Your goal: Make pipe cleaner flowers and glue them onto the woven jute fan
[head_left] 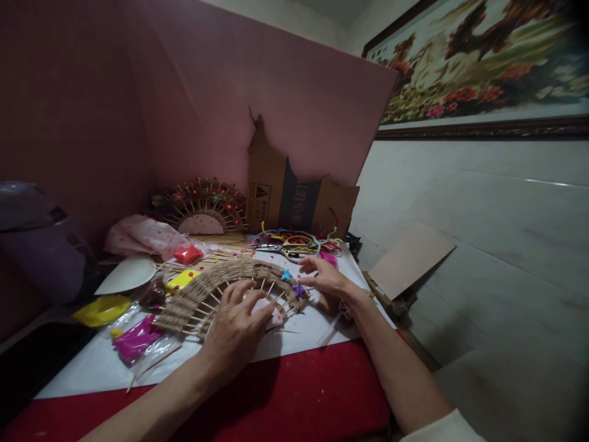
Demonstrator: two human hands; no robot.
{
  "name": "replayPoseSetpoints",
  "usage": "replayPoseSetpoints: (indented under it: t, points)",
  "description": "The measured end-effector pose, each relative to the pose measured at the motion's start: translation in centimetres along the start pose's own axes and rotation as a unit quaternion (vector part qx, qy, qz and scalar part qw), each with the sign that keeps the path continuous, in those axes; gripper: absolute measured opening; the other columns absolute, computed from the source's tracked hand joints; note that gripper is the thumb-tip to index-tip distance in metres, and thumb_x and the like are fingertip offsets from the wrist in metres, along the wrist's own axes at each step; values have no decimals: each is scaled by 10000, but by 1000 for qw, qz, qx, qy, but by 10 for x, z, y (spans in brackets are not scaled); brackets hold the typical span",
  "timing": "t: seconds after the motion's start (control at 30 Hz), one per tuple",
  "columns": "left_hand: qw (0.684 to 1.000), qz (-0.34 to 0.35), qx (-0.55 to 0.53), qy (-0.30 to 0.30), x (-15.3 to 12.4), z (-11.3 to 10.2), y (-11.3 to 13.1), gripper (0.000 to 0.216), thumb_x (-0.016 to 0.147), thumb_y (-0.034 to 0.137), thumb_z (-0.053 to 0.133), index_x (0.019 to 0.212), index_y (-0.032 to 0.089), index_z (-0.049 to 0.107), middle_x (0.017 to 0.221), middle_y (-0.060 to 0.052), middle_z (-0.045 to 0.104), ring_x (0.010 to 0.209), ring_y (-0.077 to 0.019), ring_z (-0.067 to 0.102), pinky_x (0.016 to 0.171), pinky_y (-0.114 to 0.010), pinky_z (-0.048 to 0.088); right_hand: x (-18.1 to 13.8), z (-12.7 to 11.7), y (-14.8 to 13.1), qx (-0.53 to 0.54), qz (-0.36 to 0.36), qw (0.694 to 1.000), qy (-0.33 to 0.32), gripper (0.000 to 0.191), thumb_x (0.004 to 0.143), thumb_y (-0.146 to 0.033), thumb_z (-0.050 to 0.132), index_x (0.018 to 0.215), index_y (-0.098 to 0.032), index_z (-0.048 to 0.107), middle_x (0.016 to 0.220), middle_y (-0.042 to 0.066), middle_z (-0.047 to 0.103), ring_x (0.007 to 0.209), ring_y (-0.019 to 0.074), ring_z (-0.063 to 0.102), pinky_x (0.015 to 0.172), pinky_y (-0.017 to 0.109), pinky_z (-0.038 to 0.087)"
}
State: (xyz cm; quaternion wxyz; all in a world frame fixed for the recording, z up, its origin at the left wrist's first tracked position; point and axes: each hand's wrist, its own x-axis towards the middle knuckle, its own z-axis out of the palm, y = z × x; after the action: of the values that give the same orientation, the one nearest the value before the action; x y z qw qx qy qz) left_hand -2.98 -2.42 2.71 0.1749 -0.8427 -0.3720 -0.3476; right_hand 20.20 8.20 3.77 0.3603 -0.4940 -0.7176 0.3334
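A fan-shaped weaving of brown twine on thin wooden sticks (202, 288) lies on white paper. Its right end carries a light-blue star-shaped flower (286, 275) and a purple flower (299, 289). Small pink tips show along the outer edge. My left hand (239, 316) rests over the fan's inner part, its fingers bent and apart, partly covering the pale dotted centre. My right hand (324, 276) hovers at the fan's right end, beside the two flowers. A gap shows between its fingers, and nothing is visible in them.
Behind lie scissors (288, 248) and colourful pipe cleaners (317, 241). A finished-looking decorated fan (202, 205) stands against the pink panel near cut cardboard (271, 184). To the left are a magenta clay packet (135, 339), a yellow packet (102, 310) and a white plate (126, 275).
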Motion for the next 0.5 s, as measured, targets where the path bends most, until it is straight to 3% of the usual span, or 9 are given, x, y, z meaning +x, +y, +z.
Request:
replayPoseSetpoints:
  t: [0.17, 0.5]
  points:
    - [1000, -3, -13, 3, 0, -1, 0, 164, 820, 158, 508, 835, 195, 667, 947, -85, 662, 1021, -304, 451, 822, -512, 409, -3, 0, 7, 73, 63, 988, -123, 431, 558, -112, 653, 979, -145, 564, 694, -6, 608, 615, 123, 577, 554, 233, 458]
    - [1000, -13, -26, -10, -1, 2, -2, 150, 801, 143, 538, 838, 208, 667, 975, -64, 660, 1028, -297, 451, 832, -502, 402, -6, 9, -1, 144, 117, 971, -148, 434, 539, -143, 635, 955, -157, 512, 574, -81, 492, 492, 74, 471, 505, 207, 389]
